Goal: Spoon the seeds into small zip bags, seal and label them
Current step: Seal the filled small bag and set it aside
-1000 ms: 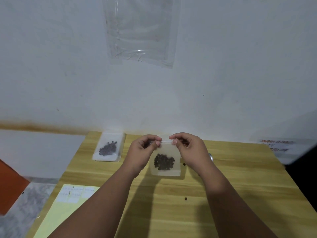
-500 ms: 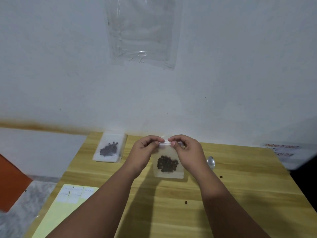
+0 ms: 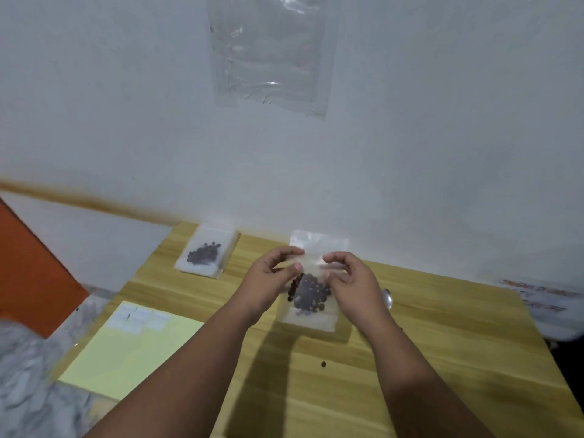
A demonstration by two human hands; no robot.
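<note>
L hand (image 3: 271,275) & R hand (image 3: 352,279) are both pinching a small clear plastic zip bag of dark seeds (image 3: 308,316), fingers curled on its upper part, over a pale wooden table (image 3: 442,349) standing against a white wall (image 3: 442,137) w/ a clear plastic sheet (image 3: 271,55) hanging on it.

The right hand (image 3: 350,281) is hiding most of the spoon (image 3: 387,300), right of centre. Blur is smearing the top of the zip bag (image 3: 311,317) at centre, so its seal cannot be judged. Red lettering on the notice (image 3: 537,300) at the right edge is blurring beyond reading. The top edge is cutting off the clear plastic sheet (image 3: 271,58).
</note>
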